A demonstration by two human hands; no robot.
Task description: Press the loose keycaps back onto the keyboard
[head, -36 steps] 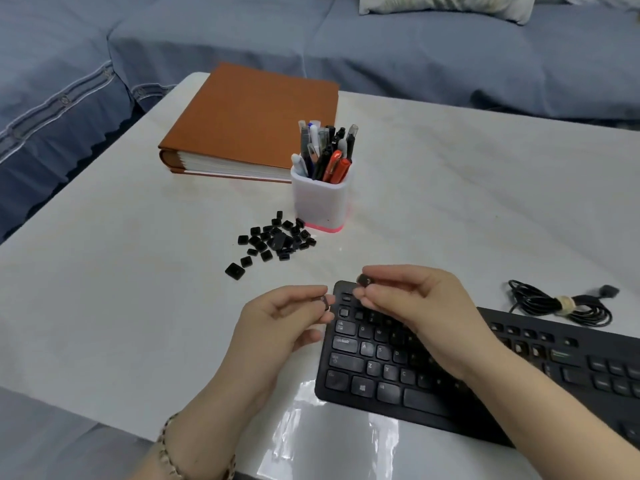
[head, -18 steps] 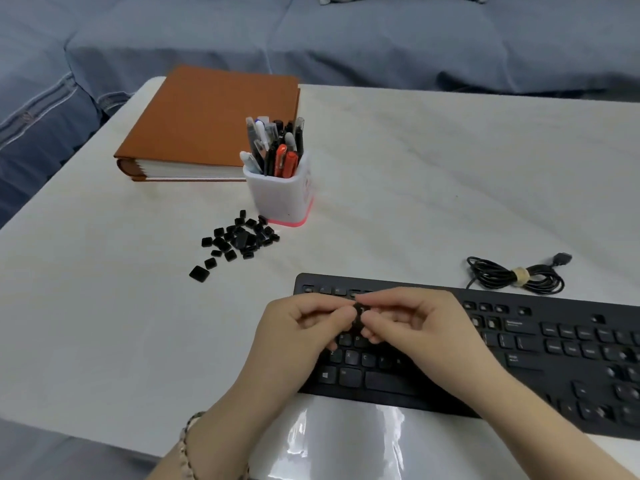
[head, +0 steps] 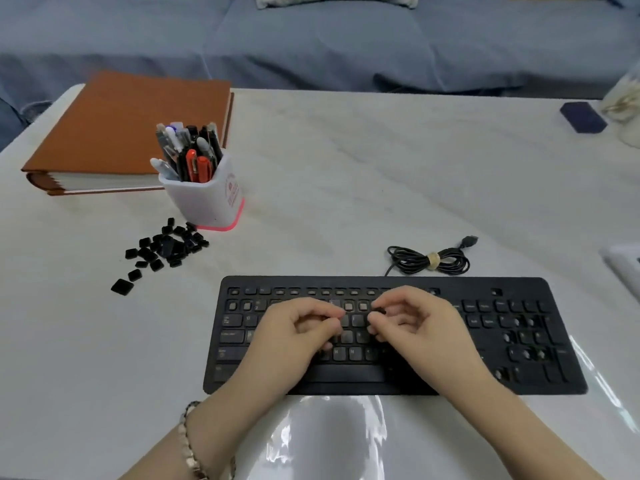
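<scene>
Keycap point(head: 380, 310) pinched by right hand point(head: 427, 329) over keyboard point(head: 540, 341), lower centre; left hand point(head: 294, 336) curled (can't tell if holding); spare keycaps point(head: 166, 249) centre-left.

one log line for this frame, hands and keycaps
right hand: pinches keycap over keyboard | left hand: curled over keys, hold unclear | loose keycaps: pile by pen cup

My left grip point(head: 291, 337) and right grip point(head: 426, 330) are bare, and both forearms are uncovered down to the bottom edge of the view. Around my left wrist I wear a bracelet point(head: 188, 441) of small chunky links, pale pinkish-beige with a dull sheen; blur hides finer detail.
</scene>
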